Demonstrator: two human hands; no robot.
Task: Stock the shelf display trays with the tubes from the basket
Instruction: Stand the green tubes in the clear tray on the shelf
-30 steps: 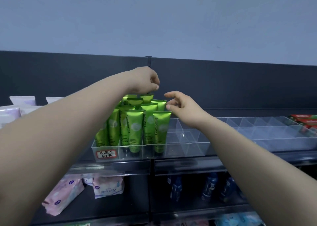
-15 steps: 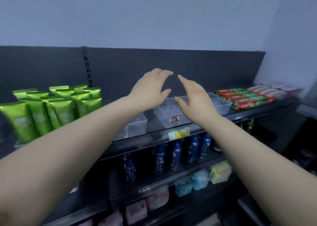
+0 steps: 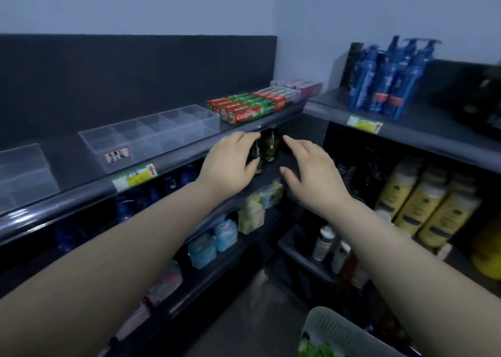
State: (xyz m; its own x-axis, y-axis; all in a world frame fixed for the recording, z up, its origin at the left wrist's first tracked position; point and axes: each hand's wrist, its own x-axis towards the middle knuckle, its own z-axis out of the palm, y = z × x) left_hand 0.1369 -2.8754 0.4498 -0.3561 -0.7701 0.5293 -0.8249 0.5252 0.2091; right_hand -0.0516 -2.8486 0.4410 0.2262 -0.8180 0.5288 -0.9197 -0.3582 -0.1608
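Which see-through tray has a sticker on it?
The long divided tray beside the toothpaste boxes; the tray at the left edge shows none.

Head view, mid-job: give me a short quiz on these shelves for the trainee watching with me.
1. True or false: the left hand and the right hand each grip a tube.
2. What sits just to the right of the clear display tray on the same shelf? A. toothpaste boxes B. yellow bottles C. blue pump bottles
3. Fill in: the compartments of that tray are ____.

Key: 1. False, both hands hold nothing and their fingers are loosely spread. 2. A. 3. Empty.
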